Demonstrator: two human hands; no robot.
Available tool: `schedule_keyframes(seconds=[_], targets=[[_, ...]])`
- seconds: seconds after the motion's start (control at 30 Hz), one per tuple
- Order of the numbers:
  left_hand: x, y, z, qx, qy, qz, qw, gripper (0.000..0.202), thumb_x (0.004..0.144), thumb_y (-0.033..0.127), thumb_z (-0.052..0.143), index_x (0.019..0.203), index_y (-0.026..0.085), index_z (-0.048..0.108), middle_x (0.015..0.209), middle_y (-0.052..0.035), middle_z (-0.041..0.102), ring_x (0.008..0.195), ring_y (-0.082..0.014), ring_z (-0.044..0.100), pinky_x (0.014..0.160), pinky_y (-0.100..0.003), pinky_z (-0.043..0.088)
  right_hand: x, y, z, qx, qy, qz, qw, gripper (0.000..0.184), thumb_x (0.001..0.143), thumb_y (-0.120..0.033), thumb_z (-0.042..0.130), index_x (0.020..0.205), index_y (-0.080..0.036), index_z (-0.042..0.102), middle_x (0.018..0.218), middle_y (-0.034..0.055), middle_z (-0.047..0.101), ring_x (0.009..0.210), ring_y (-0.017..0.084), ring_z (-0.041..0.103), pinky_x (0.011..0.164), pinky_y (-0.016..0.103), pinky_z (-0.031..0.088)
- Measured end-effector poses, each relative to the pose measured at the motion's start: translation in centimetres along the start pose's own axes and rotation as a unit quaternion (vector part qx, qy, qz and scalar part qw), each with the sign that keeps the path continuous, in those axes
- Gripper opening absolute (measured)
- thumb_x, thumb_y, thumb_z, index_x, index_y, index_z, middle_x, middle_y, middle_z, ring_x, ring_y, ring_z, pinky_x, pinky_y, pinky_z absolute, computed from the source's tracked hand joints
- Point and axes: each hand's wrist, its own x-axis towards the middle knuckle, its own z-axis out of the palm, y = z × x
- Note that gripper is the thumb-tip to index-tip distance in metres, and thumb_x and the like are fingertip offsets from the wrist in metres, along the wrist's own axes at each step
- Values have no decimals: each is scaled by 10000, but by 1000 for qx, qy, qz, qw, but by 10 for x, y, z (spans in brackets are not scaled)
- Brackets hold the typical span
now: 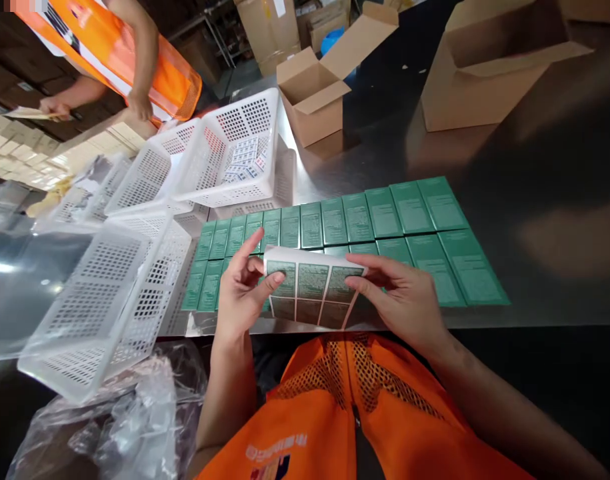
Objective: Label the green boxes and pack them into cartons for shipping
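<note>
Between my two hands is a sheet of green printed labels (312,283) with white gaps between them, its top edge curling back. My left hand (245,287) pinches the sheet's left edge between thumb and fingers, the index finger stretched upward. On the other side my right hand (402,293) grips the right edge with thumb and forefinger. Behind and beneath the sheet, two long rows of green boxes (385,212) stand side by side on the table. Small print covers their upper faces. The sheet hides part of the nearer row.
White perforated baskets (157,287) crowd the left; one basket (205,167) holds small printed labels. An open carton (317,110) and a larger open carton (479,87) stand on the dark metal table (365,153). Clear plastic bags (149,407) lie lower left. Across stands a person in an orange vest (119,53).
</note>
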Motion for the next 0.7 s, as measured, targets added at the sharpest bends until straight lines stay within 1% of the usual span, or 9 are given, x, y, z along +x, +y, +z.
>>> schedule_keyframes(seconds=[0.1,0.2,0.27,0.33,0.4,0.47,0.53,0.63,0.7], targets=[[-6,10,-7,70,-11,2,997,453,673,227,902,1104,317,796,621,58,630,605,-92,554,660,-232,507,-4,-9,-2,-25,18,-31,999,153,860,-251,775,1002,-291,814,793,-3,684,692,135,630,612,260,551],[-7,21,-13,121,-13,21,992,174,689,250,894,846,274,820,687,20,694,647,-121,608,646,-254,502,-8,-19,-5,-45,54,-72,995,140,844,-200,780,919,-311,822,857,12,656,783,147,641,644,264,545],[-6,25,-14,149,-14,72,986,108,700,252,888,744,264,791,803,-7,725,802,-153,656,749,-275,519,-11,-24,-7,-30,42,-79,996,143,868,-182,751,902,-304,818,872,9,681,807,148,654,668,269,540],[-4,27,-13,149,-25,102,983,106,723,248,874,735,260,769,944,-23,741,991,-179,662,899,-302,509,-13,-29,-9,-4,22,-50,998,147,888,-217,740,987,-300,810,837,-4,703,772,143,662,657,267,539],[-3,27,-9,110,-34,74,991,117,747,274,860,735,245,747,925,-20,746,938,-170,671,872,-299,520,-16,-33,-12,7,25,4,1000,204,877,-289,763,1079,-298,793,805,-14,706,738,144,665,641,264,547],[-3,26,-3,62,-30,18,997,179,737,326,869,712,222,725,743,4,708,692,-127,620,676,-249,505,-18,-35,-16,0,33,46,998,224,866,-345,774,1085,-300,787,802,-13,707,736,155,672,637,270,557],[-4,24,4,36,-6,-21,999,249,684,366,901,674,205,712,618,28,635,561,-92,514,540,-213,424,-20,-32,-21,-16,35,53,998,170,873,-370,767,1027,-302,780,822,-6,711,744,169,676,605,278,548],[-4,21,16,15,-6,-77,997,260,654,381,913,681,198,730,632,20,649,573,-91,516,555,-212,431,-21,-22,-25,-45,47,-23,998,32,911,-312,727,936,-295,737,850,3,705,812,195,678,678,331,560],[0,15,22,0,-8,-116,993,255,646,382,911,707,200,742,657,14,673,586,-94,539,574,-215,449,-23,-14,-28,-86,71,-119,987,85,922,-222,697,886,-294,722,901,19,692,906,214,667,811,392,558]])
